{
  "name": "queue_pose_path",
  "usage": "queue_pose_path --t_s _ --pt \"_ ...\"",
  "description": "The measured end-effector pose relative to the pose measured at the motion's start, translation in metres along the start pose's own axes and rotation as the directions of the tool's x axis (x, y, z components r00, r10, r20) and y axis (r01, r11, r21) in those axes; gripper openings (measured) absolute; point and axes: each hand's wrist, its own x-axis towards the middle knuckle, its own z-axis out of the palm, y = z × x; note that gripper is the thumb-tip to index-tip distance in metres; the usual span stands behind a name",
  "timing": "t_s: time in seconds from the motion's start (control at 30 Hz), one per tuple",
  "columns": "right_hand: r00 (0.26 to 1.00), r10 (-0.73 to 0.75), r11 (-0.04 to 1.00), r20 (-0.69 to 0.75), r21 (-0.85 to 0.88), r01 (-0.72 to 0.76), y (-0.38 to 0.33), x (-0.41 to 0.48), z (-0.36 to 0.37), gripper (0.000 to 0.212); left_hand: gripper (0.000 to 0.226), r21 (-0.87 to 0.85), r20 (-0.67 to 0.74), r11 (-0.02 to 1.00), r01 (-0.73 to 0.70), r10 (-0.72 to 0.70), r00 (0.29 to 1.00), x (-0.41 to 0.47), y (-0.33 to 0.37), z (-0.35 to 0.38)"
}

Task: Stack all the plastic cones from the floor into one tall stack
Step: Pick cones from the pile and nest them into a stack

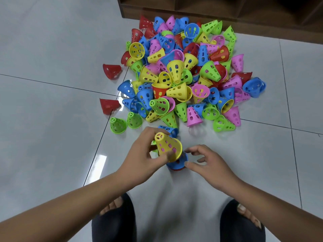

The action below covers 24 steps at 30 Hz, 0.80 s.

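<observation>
While left hand (145, 152) grips yellow cone (168, 147) atop small stack (174, 164), right hand (208, 163) hovers loose, empty. Cones (175, 70) look light, stiff, slippery; pinch sides near top.

Left hand (148, 151) grips yellow cone (168, 147) atop stack (175, 165); right hand (208, 161) beside.

This looks like a room in a home. The floor (52, 49) is laid with large, glossy pale tiles, the foot of a dark wooden shelf unit (174, 7) stands on it, a heap of bright plastic cones (183, 72) lies loose on the tiles, and the person wears dark indoor slippers (113, 222).
</observation>
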Motion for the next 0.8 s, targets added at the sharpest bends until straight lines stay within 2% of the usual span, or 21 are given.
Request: queue_pose_path --t_s 0.17,0.27,0.33,0.47,0.63,0.8 --pt "0.997 0.066 0.998 -0.030 0.016 -0.065 0.012 0.004 -0.003 0.027 0.046 0.178 0.092 0.980 -0.088 0.072 0.993 -0.005 -0.018 0.011" --pt "0.992 0.122 0.992 -0.025 0.042 -0.121 0.020 0.008 -0.002 0.023 0.054 0.241 0.177 0.965 -0.103 0.060 0.982 -0.007 -0.033 0.013" --pt "0.990 0.137 0.989 -0.041 0.054 -0.135 0.023 0.009 -0.002 0.024 0.057 0.268 0.183 0.958 -0.101 0.052 0.982 -0.007 -0.037 0.010" --pt "0.991 0.120 0.993 -0.057 0.020 -0.119 0.025 0.016 -0.008 0.027 0.047 0.288 0.095 0.955 -0.078 0.052 0.994 0.006 -0.045 -0.008" --pt "0.994 0.042 0.996 -0.103 -0.073 -0.049 0.013 0.041 -0.019 0.024 0.035 0.408 -0.098 0.913 0.009 0.034 0.995 0.034 -0.070 -0.047" --pt "0.997 -0.078 0.973 -0.011 -0.219 0.074 -0.009 0.070 -0.018 0.024 0.036 0.570 -0.232 0.816 0.092 0.053 0.971 0.054 -0.092 -0.084"
